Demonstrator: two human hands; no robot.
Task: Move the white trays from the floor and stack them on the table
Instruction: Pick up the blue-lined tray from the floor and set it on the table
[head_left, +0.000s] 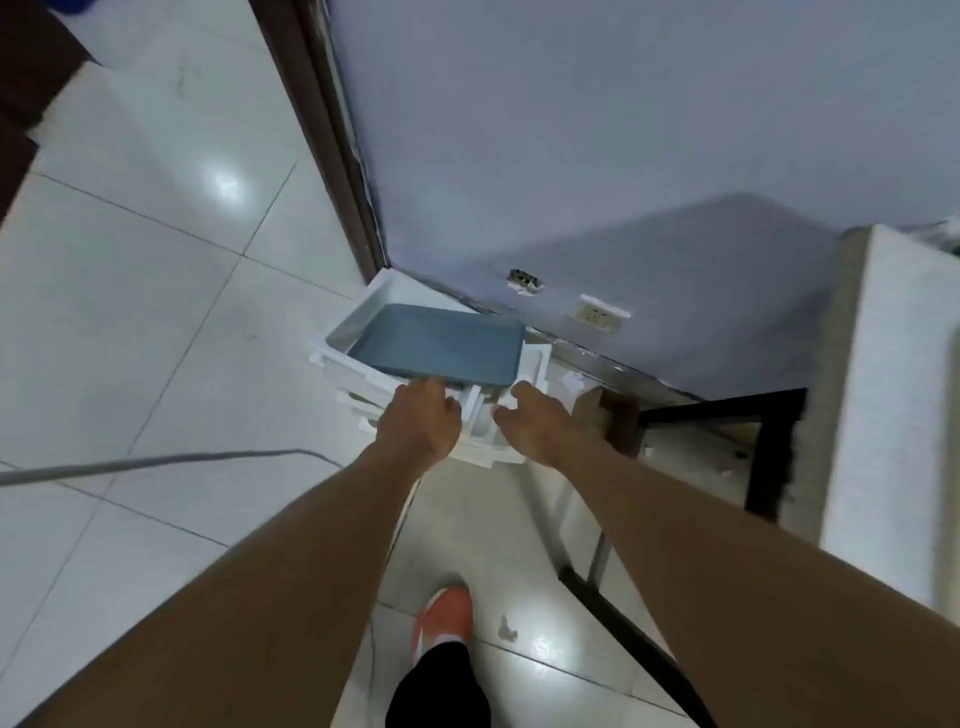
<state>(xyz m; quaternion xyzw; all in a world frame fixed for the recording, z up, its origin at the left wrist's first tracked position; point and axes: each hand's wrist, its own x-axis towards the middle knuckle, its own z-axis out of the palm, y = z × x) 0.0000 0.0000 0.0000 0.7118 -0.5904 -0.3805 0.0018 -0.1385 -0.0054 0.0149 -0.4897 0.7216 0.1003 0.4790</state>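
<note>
1. White trays (358, 376): a stack on the floor (156, 291), pushed into the corner where the lilac wall (597, 130) meets the dark door frame (332, 145). Edges of the lower ones stick out unevenly under the top one.
2. Grey-blue tray (441, 343) lies tilted inside the top white tray, its right end hanging out past the white rim.
3. Left hand (418, 423): at the near edge of the stack, fingers curled down over the rim. Can't tell if it is actually gripping; motion blur.
4. Right hand (540, 423): just beside the left, a small gap between them, fingers spread and bent over the near right part of the stack. Contact looks likely but the grip can't be judged.
5. Both forearms bare, reaching down and forward.
6. Surface (893, 395): white top with dark legs, at the right edge of the view, well apart from the stack.
7. Wall socket (602, 313) low on the wall, with a rough hole (524, 280) to its left.
8. Grey cable (156, 462) runs across the floor on the left.
9. Orange shoe (445, 613) and dark trouser leg at the bottom.
10. No readable writing, labels or brand marks anywhere.
</note>
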